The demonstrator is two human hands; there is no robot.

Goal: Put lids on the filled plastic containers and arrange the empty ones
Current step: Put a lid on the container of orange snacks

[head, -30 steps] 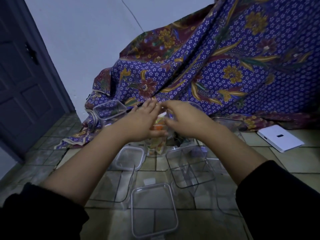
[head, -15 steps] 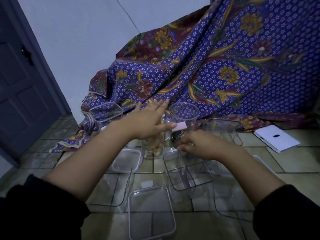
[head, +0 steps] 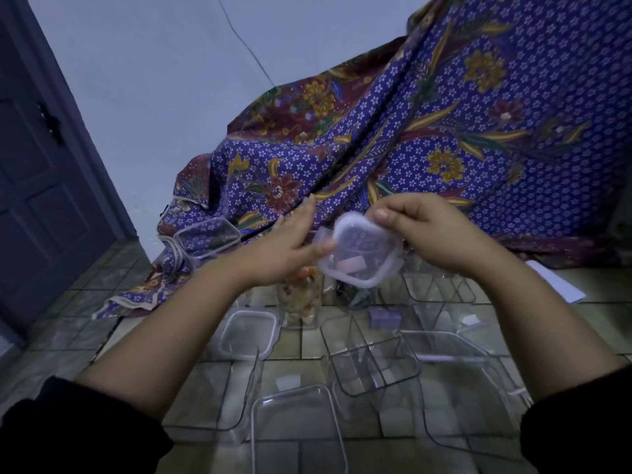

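Beyond my fingertips hangs the patterned cloth (head: 444, 131), draped down to the tiled floor (head: 61, 336). Below my fingers the empty clear containers (head: 372, 364) stand scattered, open mouths up, near my wrists, with a spare lid (head: 247, 333) lying flat under my left forearm. Directly beneath my left fingers stands the filled container (head: 301, 301), its top uncovered as far as I can tell, which I take as the reason the small lid (head: 359, 249) is held just above it. My right hand (head: 434, 234) has thumb and fingers pinched on that lid's far edge, tilting it toward me, probably to check which face goes down. My left hand (head: 287, 244) has its fingers spread and loose, the thumb touching the lid's near edge, ready, I judge, to steady it.
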